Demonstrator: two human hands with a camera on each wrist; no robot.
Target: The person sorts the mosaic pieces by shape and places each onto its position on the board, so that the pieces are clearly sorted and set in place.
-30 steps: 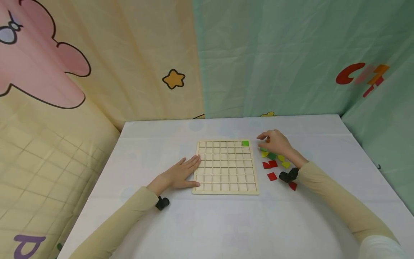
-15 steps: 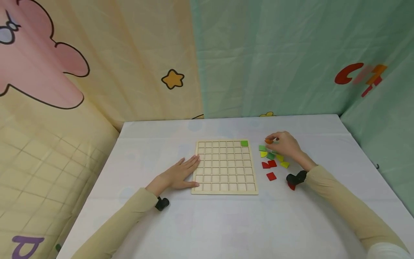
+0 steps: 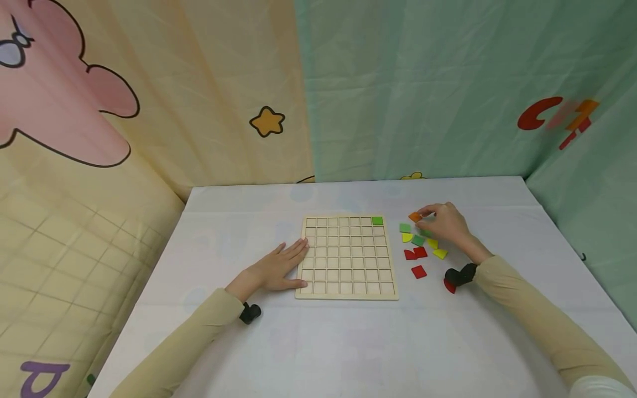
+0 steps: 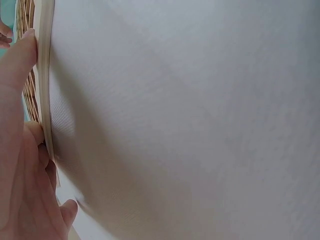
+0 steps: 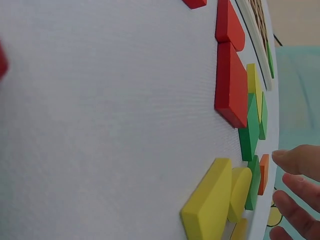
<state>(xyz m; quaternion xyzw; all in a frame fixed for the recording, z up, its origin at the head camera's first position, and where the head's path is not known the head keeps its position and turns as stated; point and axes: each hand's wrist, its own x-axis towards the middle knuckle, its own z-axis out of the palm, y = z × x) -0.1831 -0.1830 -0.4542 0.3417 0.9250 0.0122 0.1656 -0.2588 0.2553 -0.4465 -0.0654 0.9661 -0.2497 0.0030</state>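
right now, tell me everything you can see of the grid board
The grid board is pale, wood-looking and roughly square, with a plain outer frame and thin dividers making seven rows of seven cells. It lies flat on the white-covered table. One green square tile sits in the far right corner cell; the other cells in plain view are bare. Of the two hands, only the left hand touches it, fingers and thumb resting along its left side.
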